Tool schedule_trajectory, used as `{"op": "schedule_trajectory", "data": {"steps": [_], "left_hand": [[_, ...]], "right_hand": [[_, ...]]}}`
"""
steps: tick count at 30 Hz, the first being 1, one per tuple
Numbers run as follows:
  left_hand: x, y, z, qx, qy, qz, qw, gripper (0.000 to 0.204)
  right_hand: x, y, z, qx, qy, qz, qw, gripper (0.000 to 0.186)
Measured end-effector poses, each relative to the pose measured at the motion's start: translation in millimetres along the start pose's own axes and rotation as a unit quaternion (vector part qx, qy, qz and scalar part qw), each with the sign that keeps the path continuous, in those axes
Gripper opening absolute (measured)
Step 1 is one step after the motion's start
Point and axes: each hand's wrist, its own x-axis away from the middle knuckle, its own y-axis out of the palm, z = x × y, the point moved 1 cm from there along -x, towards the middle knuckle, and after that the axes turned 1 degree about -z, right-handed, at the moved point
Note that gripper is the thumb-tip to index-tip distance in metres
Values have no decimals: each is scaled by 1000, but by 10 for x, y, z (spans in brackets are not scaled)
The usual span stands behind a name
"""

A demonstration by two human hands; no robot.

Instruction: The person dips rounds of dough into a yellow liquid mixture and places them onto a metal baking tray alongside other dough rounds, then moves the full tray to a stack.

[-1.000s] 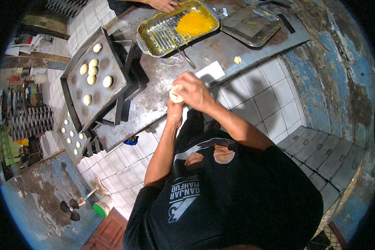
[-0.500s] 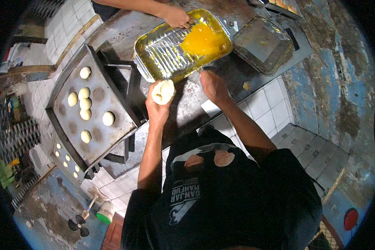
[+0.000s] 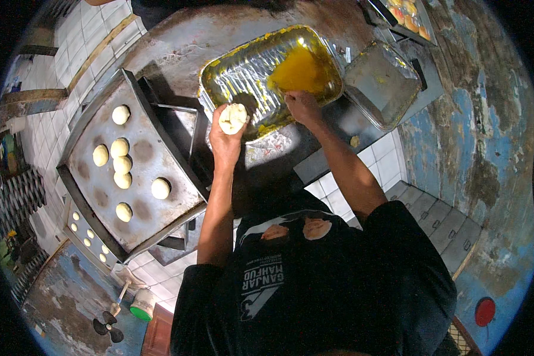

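Observation:
My left hand (image 3: 224,139) is closed around an opened piece of pale dough (image 3: 232,118), held up beside the left end of a foil-like metal pan (image 3: 231,77). Over the pan's near right side is my right hand (image 3: 302,108), fingers drawn together; whatever they hold, if anything, is hidden. A mound of soft yellow filling (image 3: 299,70) lies in the pan's right half, just beyond those fingers. Yellow smears coat the pan's walls.
Several round dough balls (image 3: 121,164) sit on a dark baking tray (image 3: 104,190) at left. A worn metal pan (image 3: 382,86) stands right of the filling pan. Baked buns (image 3: 410,22) fill a tray at the far right. A peeling wall (image 3: 469,118) borders the right side.
The other person's hand has left the pan. My right hand has moved up over the pan's near edge. My left hand, still holding the dough, has risen slightly beside the pan.

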Motion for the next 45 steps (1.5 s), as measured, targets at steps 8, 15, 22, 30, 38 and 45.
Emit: {"op": "schedule_trajectory", "data": {"steps": [8, 15, 22, 30, 38, 45], "left_hand": [[-12, 31, -115, 6, -11, 21, 1000, 52], [10, 43, -257, -67, 14, 35, 997, 44], [-49, 410, -231, -74, 75, 55, 993, 52], [235, 119, -418, -172, 0, 105, 980, 34], [1021, 338, -104, 171, -52, -63, 982, 59], [1634, 720, 200, 7, 9, -46, 999, 51]], "right_hand": [[22, 138, -56, 110, -119, 224, 961, 26], [146, -131, -158, -286, 56, -99, 951, 28], [973, -263, -744, 43, -253, 128, 958, 18], [1614, -244, -613, 58, -282, 78, 954, 26], [1452, -45, -314, -294, -92, 52, 950, 46], [2031, -564, -706, -244, -187, -12, 951, 52]]}}
